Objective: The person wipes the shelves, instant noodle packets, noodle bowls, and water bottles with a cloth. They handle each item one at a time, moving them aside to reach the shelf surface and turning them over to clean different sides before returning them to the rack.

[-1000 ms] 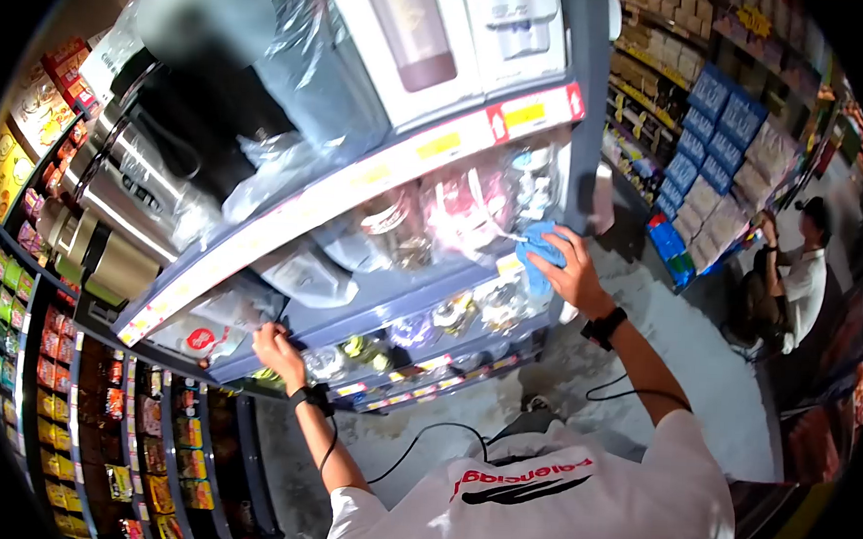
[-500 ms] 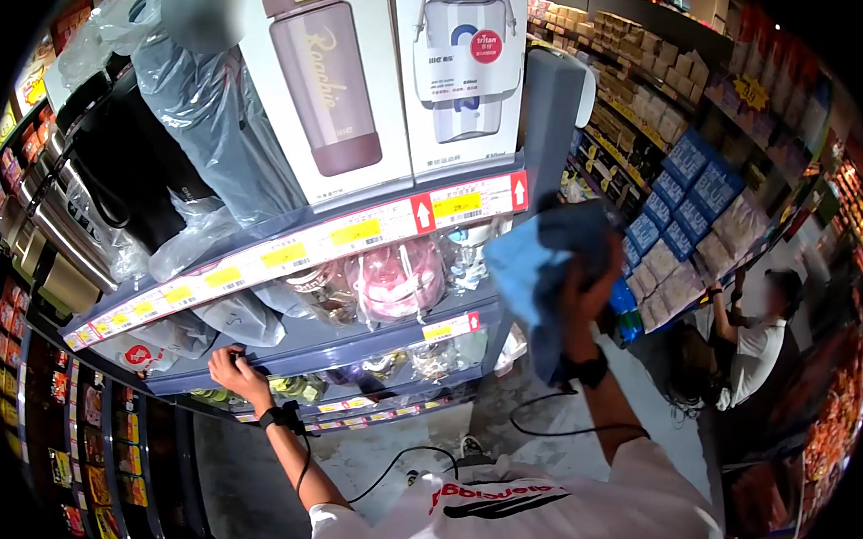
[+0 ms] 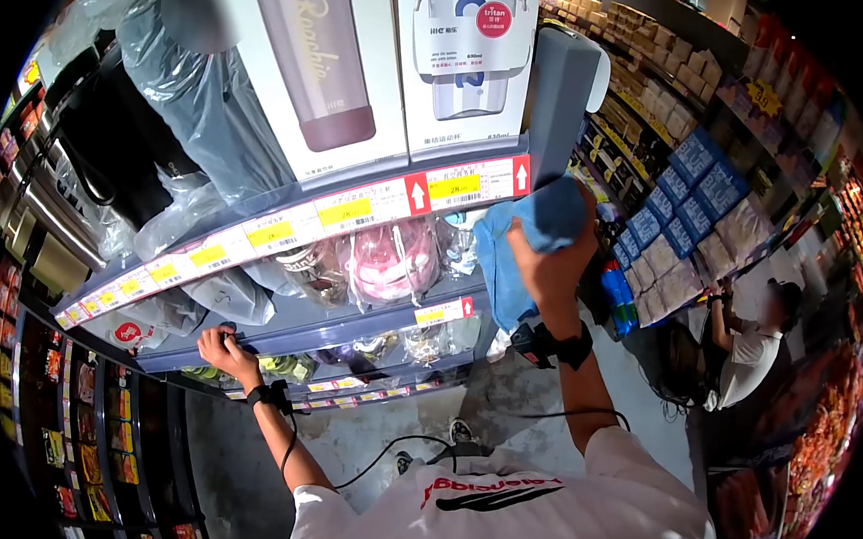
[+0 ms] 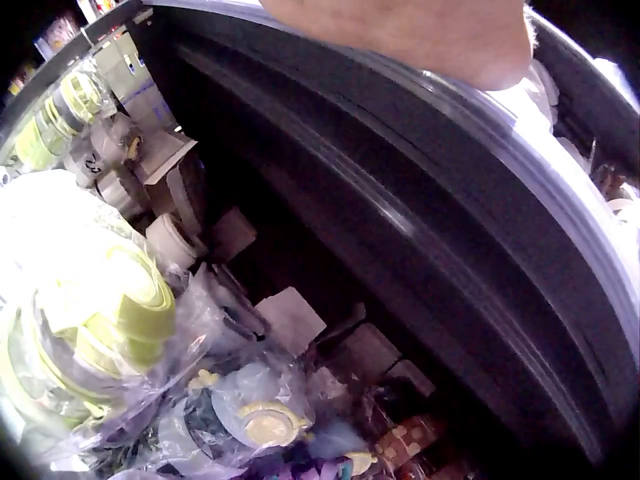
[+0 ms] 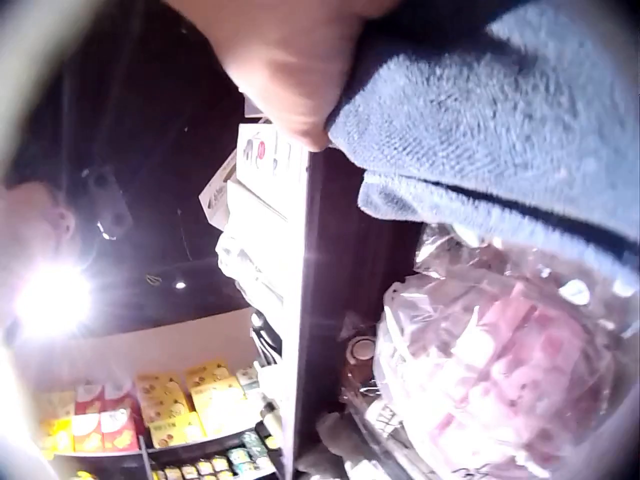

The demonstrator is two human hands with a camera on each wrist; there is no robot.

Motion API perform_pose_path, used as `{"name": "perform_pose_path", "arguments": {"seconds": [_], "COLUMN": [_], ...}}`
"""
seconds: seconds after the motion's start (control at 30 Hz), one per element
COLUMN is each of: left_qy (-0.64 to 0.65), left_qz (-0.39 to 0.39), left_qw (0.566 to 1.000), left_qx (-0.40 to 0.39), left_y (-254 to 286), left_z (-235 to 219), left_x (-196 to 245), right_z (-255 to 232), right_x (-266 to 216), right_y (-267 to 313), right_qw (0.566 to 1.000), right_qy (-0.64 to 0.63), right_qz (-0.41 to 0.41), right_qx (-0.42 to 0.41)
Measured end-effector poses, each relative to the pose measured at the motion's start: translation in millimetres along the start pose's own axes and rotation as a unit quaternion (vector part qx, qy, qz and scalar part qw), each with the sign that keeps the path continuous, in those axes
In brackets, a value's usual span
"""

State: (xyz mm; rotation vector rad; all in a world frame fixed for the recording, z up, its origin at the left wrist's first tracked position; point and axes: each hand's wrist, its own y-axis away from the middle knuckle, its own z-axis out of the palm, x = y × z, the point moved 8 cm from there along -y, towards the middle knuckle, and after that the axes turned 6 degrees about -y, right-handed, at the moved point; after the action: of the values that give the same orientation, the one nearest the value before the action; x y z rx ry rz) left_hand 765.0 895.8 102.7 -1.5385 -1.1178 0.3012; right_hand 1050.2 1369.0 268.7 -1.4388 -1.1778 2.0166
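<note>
A blue cloth [image 3: 502, 265] is bunched in my right hand [image 3: 552, 268], at the right end of the shelf's price-label strip [image 3: 347, 212], beside the grey end post [image 3: 557, 100]. In the right wrist view the hand [image 5: 295, 65] pinches the folded cloth [image 5: 500, 120] above a bagged pink item [image 5: 510, 380]. My left hand [image 3: 229, 356] grips the front edge of the lower shelf [image 3: 301, 340] near its left end, fingers curled over it. The left wrist view shows only part of that hand [image 4: 420, 35], over the dark shelf underside [image 4: 330, 170].
Boxed bottles [image 3: 320, 68] and plastic-wrapped flasks stand on the upper shelf. Bagged goods [image 3: 393, 263] fill the lower one. Snack racks line the left. On the right, a person in a white shirt [image 3: 748, 369] crouches near stacked blue packs [image 3: 691, 161]. A cable crosses before my body.
My right hand has left the lower shelf's right end with the cloth and come up beside the upper label strip and post. My left hand stays on the shelf edge; the head view has shifted.
</note>
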Motion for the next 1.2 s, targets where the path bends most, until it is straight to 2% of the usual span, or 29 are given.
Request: {"name": "perform_pose_path", "arguments": {"seconds": [0.07, 0.17, 0.23, 0.27, 0.33, 0.37, 0.43, 0.5, 0.53, 0.57, 0.63, 0.67, 0.73, 0.83, 0.9, 0.93, 1.03, 1.1, 1.13, 1.17, 1.2], "left_qy": [0.005, 0.005, 0.003, -0.004, -0.019, -0.015, -0.021, -0.01, -0.016, -0.02, -0.028, -0.022, -0.009, -0.023, -0.03, -0.03, -0.028, -0.003, -0.021, -0.005, -0.006], "left_qz": [0.003, -0.005, -0.002, 0.007, 0.01, 0.012, 0.036, 0.038, 0.039, 0.041, 0.042, 0.047, 0.053, 0.05, 0.054, 0.051, 0.036, 0.034, 0.036, 0.041, 0.045], "left_qw": [1.0, 1.0, 1.0, 1.0, 1.0, 0.999, 0.999, 0.999, 0.999, 0.998, 0.998, 0.998, 0.998, 0.997, 0.997, 0.998, 0.999, 0.999, 0.999, 0.999, 0.999], "left_qx": [0.004, -0.013, -0.01, -0.01, -0.023, -0.04, -0.018, -0.031, -0.032, -0.031, -0.026, -0.03, -0.039, -0.048, -0.04, -0.034, -0.014, -0.009, -0.007, -0.011, -0.014], "left_y": [-0.8, 0.0, -2.5, -2.3, -0.1, -1.4, -2.4, -2.7, -2.9, -3.3, -1.8, -1.7, -1.3, -2.4, -3.3, -3.7, -1.9, 0.1, 0.0, -0.3, 2.2], "left_z": [-0.3, 0.1, 0.1, 1.5, 2.1, -0.2, -6.5, -5.1, -4.8, -4.5, -3.2, -3.4, -4.9, -4.2, -4.8, -2.4, 2.7, 6.4, 3.2, 1.1, -2.4], "left_x": [1.6, 2.1, 4.1, 3.6, 0.7, 2.9, 13.1, 10.7, 10.0, 11.0, 10.2, 9.6, 9.8, 10.0, 12.3, 10.9, 7.7, 2.5, 5.0, 7.2, 7.5], "right_z": [-2.5, -1.0, 3.9, 5.9, 10.1, 10.7, 5.0, 4.2, 8.2, 7.3, 5.3, 9.7, 4.5, 8.5, 5.7, 3.4, 15.8, 31.4, 38.5, 43.8, 53.3], "right_x": [1.0, -4.8, -3.4, -1.7, 18.7, 23.3, 17.9, 29.0, 35.1, 28.0, 23.9, 30.6, 23.4, -0.5, -13.9, -41.5, -112.8, -95.0, -105.1, -118.8, -123.7], "right_y": [2.6, 3.9, -2.3, -6.8, -6.8, -4.5, -9.1, -8.5, -9.6, -10.8, -9.1, -5.5, 0.5, 12.6, 22.3, 29.1, 39.1, 34.1, 24.6, 22.0, 17.2], "right_qw": [1.0, 0.998, 0.995, 0.995, 0.986, 0.986, 0.998, 0.998, 0.992, 0.994, 0.994, 0.994, 0.982, 0.981, 0.975, 0.964, 0.925, 0.925, 0.943, 0.942, 0.941], "right_qy": [0.015, 0.029, -0.086, -0.087, -0.124, -0.124, -0.054, -0.059, -0.094, -0.062, 0.015, 0.011, 0.103, 0.07, 0.006, -0.006, -0.106, -0.177, -0.161, -0.046, 0.067], "right_qz": [0.015, -0.006, 0.024, 0.018, 0.09, 0.095, 0.005, 0.023, 0.081, 0.089, 0.092, 0.097, 0.07, 0.054, -0.003, -0.048, -0.113, -0.031, -0.092, -0.153, -0.193], "right_qx": [-0.017, -0.061, -0.05, -0.048, -0.063, -0.062, -0.006, -0.008, -0.032, 0.013, 0.05, 0.052, 0.144, 0.174, 0.223, 0.261, 0.347, 0.336, 0.275, 0.295, 0.269]}}
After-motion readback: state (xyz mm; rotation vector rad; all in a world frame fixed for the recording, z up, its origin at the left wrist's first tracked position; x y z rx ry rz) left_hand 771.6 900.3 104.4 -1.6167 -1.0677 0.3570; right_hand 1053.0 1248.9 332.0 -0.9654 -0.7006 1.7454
